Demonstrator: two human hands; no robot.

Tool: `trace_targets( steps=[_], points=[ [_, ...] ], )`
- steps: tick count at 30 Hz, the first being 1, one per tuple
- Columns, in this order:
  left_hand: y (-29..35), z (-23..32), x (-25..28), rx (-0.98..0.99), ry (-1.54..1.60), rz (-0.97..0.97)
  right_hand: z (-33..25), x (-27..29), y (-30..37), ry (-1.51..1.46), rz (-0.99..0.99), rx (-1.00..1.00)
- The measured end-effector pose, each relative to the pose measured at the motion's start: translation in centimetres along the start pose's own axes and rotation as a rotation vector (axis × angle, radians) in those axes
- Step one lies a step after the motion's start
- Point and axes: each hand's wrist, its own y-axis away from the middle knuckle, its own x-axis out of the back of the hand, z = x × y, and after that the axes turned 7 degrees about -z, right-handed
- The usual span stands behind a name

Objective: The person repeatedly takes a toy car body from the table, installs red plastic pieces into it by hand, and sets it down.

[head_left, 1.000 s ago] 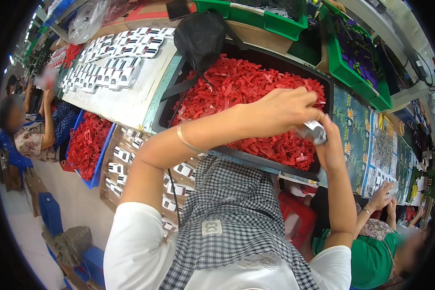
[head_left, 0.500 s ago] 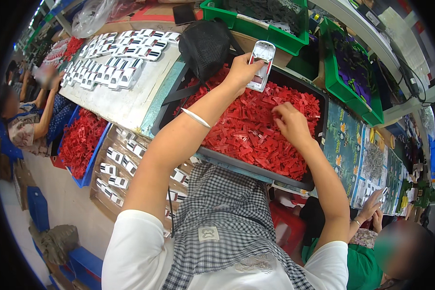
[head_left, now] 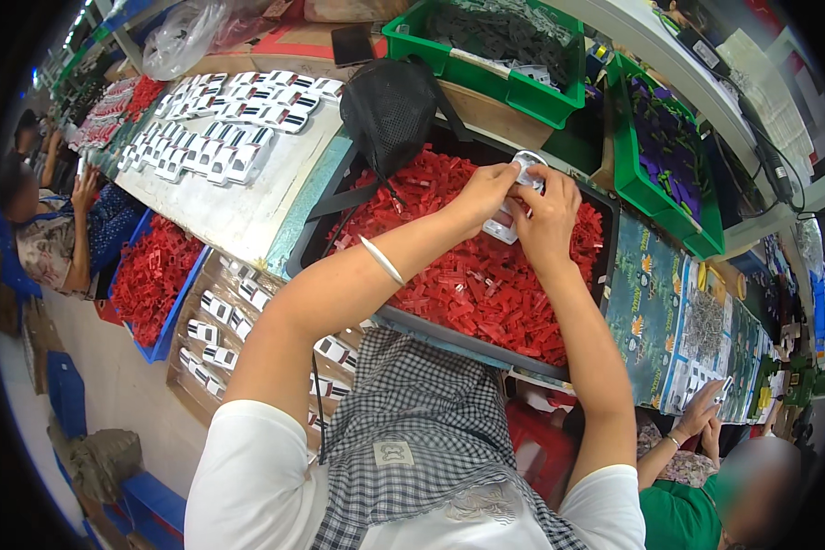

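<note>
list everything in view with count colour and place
Tray: one, black, centre
Red parts: many, red, in tray
Toy car shell: one, whitish, held over tray
Toy cars: many, striped white, on table, left
Cardboard box: one, brown, lower left, holding cars
Blue bin: one, blue, left, holding red parts
Mesh bag: one, black, tray's far-left corner
Green bins: two, green, far side, far right
Co-workers: three or more, one green-clad, both sides
Left hand: one, bare, holding shell
Right hand: one, bare, on shell

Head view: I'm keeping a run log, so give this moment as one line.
left hand: gripping car shell | right hand: touching car shell | black tray: holding red parts, below hands
</note>
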Motion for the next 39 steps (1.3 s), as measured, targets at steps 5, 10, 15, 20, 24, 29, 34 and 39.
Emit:
trace_targets(
  steps=[5, 10, 15, 20, 24, 29, 34, 39],
  points=[
    [-0.2, -0.2, -0.9, -0.089, -0.023, 0.016, -0.4, 1.1, -0.1, 0.105, -0.091, -0.022],
    [-0.2, 0.0, -0.1, -0.082, 0.021, 0.036, -0.3, 1.4, -0.1, 0.078, -0.077, -0.003],
    [0.0, 0.5, -0.8, -0.009, 0.063, 0.083, 0.4, 1.2, 0.1, 0.028, -0.012, -0.017],
    [-0.2, 0.1, -0.6, -0.044, -0.041, 0.053, 0.7, 0.8, 0.2, -0.01, 0.019, -0.098],
    [0.0, -0.3, -0.9, -0.043, -0.102, 0.057, 1.3, 0.1, 0.5, 0.112, -0.034, -0.061],
    [0.2, -0.1, -1.1, -0.059, -0.126, 0.087, 1.3, 0.3, 0.3, 0.118, -0.001, -0.04],
    [0.6, 0.0, -1.2, -0.019, -0.072, 0.091, 1.0, 0.3, 0.7, 0.021, 0.027, -0.092],
    [0.7, -0.4, -1.0, -0.065, -0.072, 0.082, 0.5, 0.5, 0.8, -0.061, 0.039, -0.159]
  ],
)
